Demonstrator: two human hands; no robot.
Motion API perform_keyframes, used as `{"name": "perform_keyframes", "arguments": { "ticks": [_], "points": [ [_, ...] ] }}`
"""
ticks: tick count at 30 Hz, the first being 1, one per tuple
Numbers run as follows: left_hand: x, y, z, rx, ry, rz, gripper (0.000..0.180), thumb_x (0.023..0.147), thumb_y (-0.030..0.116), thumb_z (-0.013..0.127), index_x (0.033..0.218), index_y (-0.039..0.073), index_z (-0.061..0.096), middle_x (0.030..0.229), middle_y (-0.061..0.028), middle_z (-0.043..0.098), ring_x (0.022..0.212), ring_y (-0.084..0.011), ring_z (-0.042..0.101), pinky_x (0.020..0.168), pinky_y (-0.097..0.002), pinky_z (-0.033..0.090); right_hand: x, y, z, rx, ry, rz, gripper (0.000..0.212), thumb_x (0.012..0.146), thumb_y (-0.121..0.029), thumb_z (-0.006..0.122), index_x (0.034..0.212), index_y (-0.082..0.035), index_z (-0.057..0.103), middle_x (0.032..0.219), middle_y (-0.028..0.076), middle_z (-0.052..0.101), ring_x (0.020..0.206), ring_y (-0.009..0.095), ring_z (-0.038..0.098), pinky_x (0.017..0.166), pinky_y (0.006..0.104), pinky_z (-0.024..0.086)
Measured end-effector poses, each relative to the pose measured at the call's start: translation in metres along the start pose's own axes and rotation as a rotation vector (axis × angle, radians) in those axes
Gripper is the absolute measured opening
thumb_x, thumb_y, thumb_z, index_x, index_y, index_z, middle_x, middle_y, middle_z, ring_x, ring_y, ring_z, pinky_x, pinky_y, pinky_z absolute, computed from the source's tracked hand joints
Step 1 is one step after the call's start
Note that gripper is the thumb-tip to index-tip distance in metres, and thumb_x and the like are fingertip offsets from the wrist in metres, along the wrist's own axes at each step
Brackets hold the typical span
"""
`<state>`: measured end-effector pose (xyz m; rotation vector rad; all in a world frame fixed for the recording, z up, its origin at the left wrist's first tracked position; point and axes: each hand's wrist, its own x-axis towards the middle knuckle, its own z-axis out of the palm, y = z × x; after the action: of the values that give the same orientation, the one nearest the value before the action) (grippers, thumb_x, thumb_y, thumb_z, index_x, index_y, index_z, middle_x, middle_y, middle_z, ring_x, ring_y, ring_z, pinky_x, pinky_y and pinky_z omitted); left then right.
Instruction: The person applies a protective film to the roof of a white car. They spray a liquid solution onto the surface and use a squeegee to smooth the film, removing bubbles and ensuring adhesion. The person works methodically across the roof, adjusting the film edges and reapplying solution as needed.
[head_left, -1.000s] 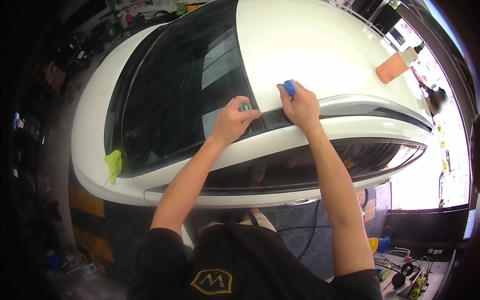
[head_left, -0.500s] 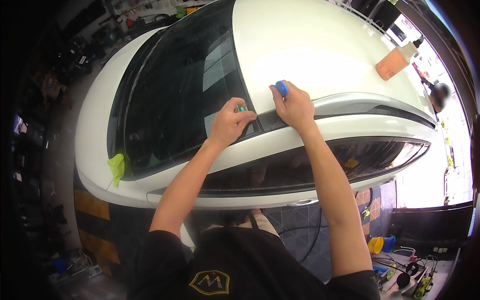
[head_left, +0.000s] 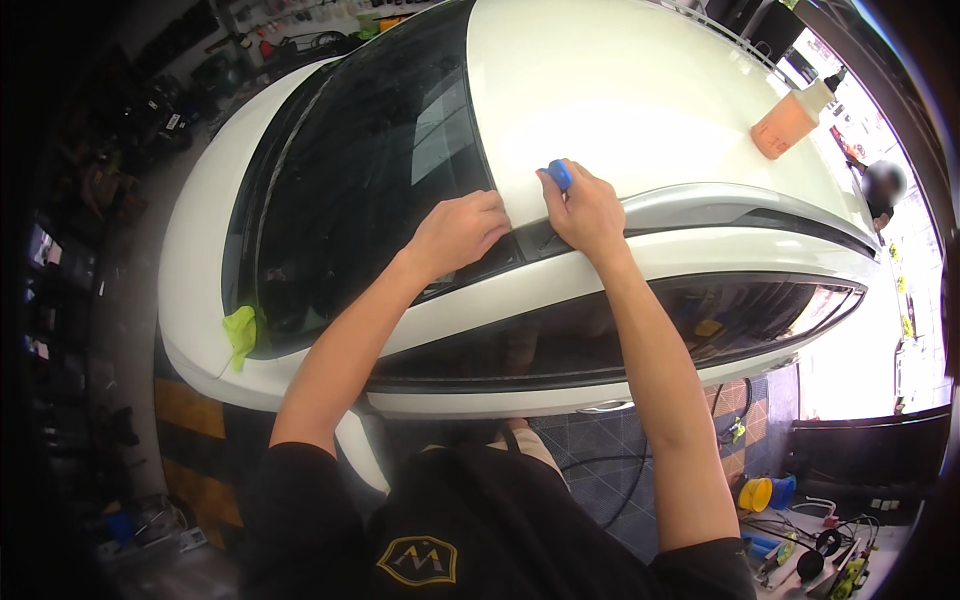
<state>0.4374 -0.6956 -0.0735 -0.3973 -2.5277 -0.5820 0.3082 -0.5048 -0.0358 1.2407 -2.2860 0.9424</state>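
Both my hands are at the near edge of a white car's roof [head_left: 620,110], beside the top corner of its dark windshield [head_left: 350,190]. My left hand [head_left: 460,232] is closed, its fingers bent down against the glass edge by the black trim; whatever they pinch is hidden. A little to its right, my right hand [head_left: 590,208] is wrapped round a small blue plastic piece [head_left: 559,175], whose rounded end sticks out past thumb and forefinger. This hand rests at the front end of the silver roof rail [head_left: 690,205]. The blue piece's lower part is covered.
A spray bottle [head_left: 785,130] of orange liquid stands on the roof at the far right. A lime-green cloth [head_left: 240,333] lies at the windshield's lower near corner. Another person [head_left: 883,190] is beyond the car. Below right are a yellow bucket [head_left: 755,493], a blue bucket [head_left: 781,488] and hoses.
My left hand has turned and its fingers have closed further, so the small green thing glimpsed in it before no longer shows. My right hand has barely moved. The view has shifted slightly.
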Motion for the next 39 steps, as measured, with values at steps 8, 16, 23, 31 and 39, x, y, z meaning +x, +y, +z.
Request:
{"name": "perform_keyframes", "arguments": {
  "ticks": [8,16,23,31,39],
  "points": [
    [0.010,0.006,-0.008,0.214,-0.224,0.056,0.010,0.092,0.013,0.074,0.099,0.006,0.077,0.098,-0.0065,0.072,0.089,-0.0290,0.072,0.076,-0.0419,0.058,-0.001,0.002,0.003,-0.010,0.009,0.007,0.015,0.101,-0.022,0.067,0.100,-0.007,0.067,0.087,0.011,0.071,0.070,0.038,0.069,0.062,0.0488,0.054],
    [-0.009,0.009,-0.007,0.121,-0.091,0.033,0.018,0.092,0.015,0.077,0.108,0.007,0.079,0.112,-0.0047,0.076,0.107,-0.0245,0.072,0.089,-0.0406,0.056,0.000,0.003,0.003,-0.026,-0.018,0.041,0.016,0.102,-0.024,0.065,0.100,-0.008,0.067,0.087,0.010,0.071,0.072,0.038,0.070,0.063,0.0486,0.054],
    [-0.050,0.022,0.030,0.107,0.136,-0.142,0.034,0.095,0.021,0.076,0.129,0.012,0.076,0.145,-0.0041,0.067,0.133,-0.0265,0.060,0.105,-0.0418,0.048,0.001,0.001,0.003,-0.021,-0.018,0.026,0.015,0.102,-0.023,0.065,0.100,-0.008,0.068,0.086,0.010,0.071,0.070,0.037,0.070,0.063,0.0478,0.054],
    [-0.049,0.014,0.030,0.103,0.153,-0.141,0.030,0.096,0.020,0.074,0.126,0.019,0.077,0.148,-0.0035,0.065,0.132,-0.0306,0.058,0.103,-0.0435,0.047,0.002,-0.003,0.000,-0.020,-0.038,0.031,0.016,0.102,-0.023,0.067,0.096,-0.008,0.068,0.085,0.010,0.071,0.069,0.037,0.068,0.061,0.0481,0.052],
    [-0.043,0.016,0.026,0.140,0.144,-0.141,0.024,0.096,0.019,0.074,0.120,0.018,0.078,0.145,-0.0049,0.066,0.129,-0.0319,0.060,0.101,-0.0447,0.048,0.002,-0.003,0.000,0.025,-0.019,0.038,0.016,0.102,-0.022,0.067,0.094,-0.008,0.068,0.084,0.010,0.070,0.067,0.037,0.067,0.059,0.0465,0.051]
  ]
}}
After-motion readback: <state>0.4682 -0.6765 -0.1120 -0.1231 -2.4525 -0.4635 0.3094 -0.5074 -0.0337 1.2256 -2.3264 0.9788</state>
